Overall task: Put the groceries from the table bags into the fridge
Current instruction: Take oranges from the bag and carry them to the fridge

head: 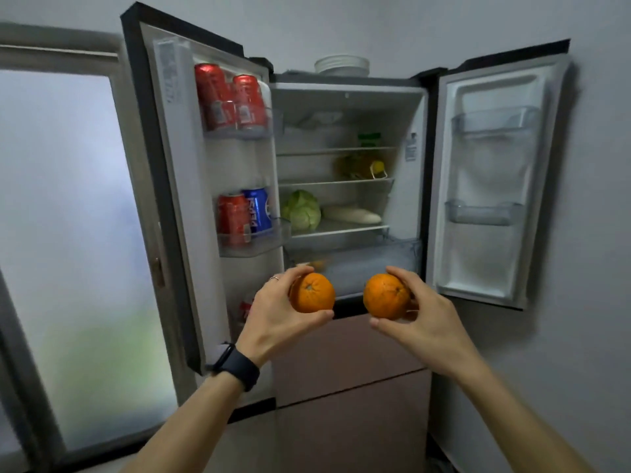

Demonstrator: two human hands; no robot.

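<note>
Before the open fridge (348, 107), each hand grips a round, dimpled orange (316, 292).

Two round oranges, the left orange (314, 292) and the right orange (386, 296), are held up side by side, apart, at lower centre, before the open-doored fridge (348, 97).

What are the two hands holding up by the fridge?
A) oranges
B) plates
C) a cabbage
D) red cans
A: the left hand grips the left orange and the right hand grips the right orange, in front of the open fridge.
</note>
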